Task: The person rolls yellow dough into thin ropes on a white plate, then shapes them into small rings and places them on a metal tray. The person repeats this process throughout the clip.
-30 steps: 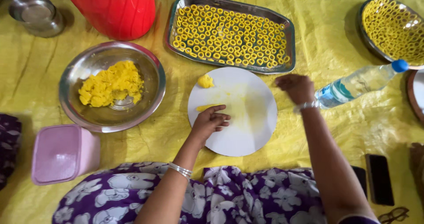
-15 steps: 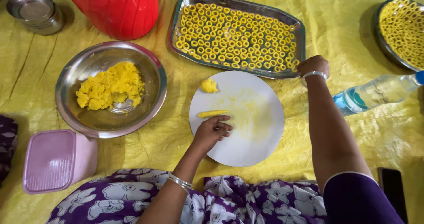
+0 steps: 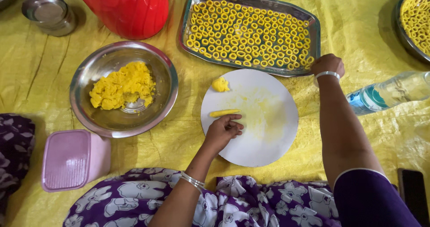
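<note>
Obs., near to far: left hand rests on the white round board, fingers curled loosely, tips just touching a short rolled dough strip; nothing gripped. A small dough lump sits on the board's far edge. Steel bowl of yellow dough lies to the left, pink box nearer. Right hand reaches the near right corner of the steel tray of dough rings; fingers closed there, contents hidden. Judgement: placing a ring; next, rolling the strip evenly thin for curling.
</note>
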